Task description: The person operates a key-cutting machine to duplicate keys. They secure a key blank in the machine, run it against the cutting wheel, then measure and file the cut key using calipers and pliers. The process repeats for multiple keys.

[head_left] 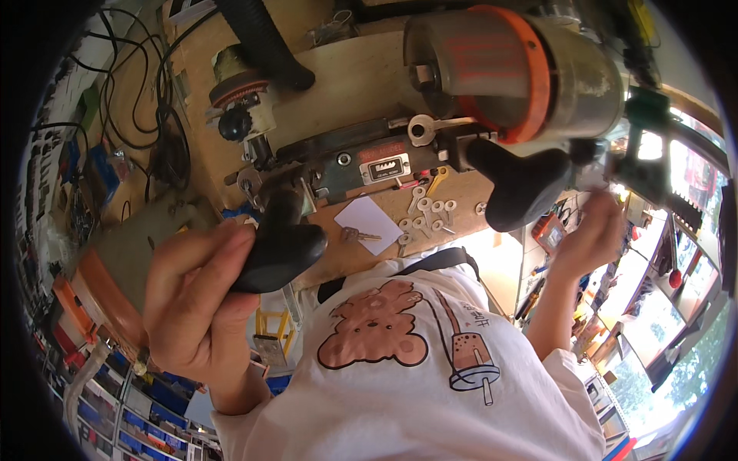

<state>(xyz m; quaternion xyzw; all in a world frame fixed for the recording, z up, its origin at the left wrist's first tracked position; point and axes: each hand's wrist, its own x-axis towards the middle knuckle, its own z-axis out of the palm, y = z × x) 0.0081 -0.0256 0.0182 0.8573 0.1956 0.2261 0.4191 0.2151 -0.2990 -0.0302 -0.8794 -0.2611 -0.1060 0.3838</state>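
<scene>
Key-cutting machine [369, 161] fills the upper middle of the frame, bolted to a wooden surface [338, 84], and the person stands right against it. The left hand [192, 300], at lower left, has its fingers wrapped tight around a black lever knob [280, 242] at the machine's left end, so that hand is closed on the knob. The right hand [592, 234], at right of centre, reaches up toward a dark green fixture [646, 146] at the far right; it is blurred, and I cannot tell whether its fingers are apart or gripping anything. A second black handle [523, 184] juts out just left of that hand, untouched. A silver key blank [430, 127] sits in the clamp under the big motor housing with its orange ring [515, 69] at the top of the frame, so the loading looks done. Whether any teeth are cut into it is too small to see. On the surface below the machine lie a white card [369, 223] with a small key [357, 234] on it, and just to the right a loose scatter of silver keys [427, 215], with one yellow-headed key [437, 180] near them. My guess is that the work is somewhere in the middle: a key mounted and a lever in hand, with the loose keys either finished or waiting.
</scene>
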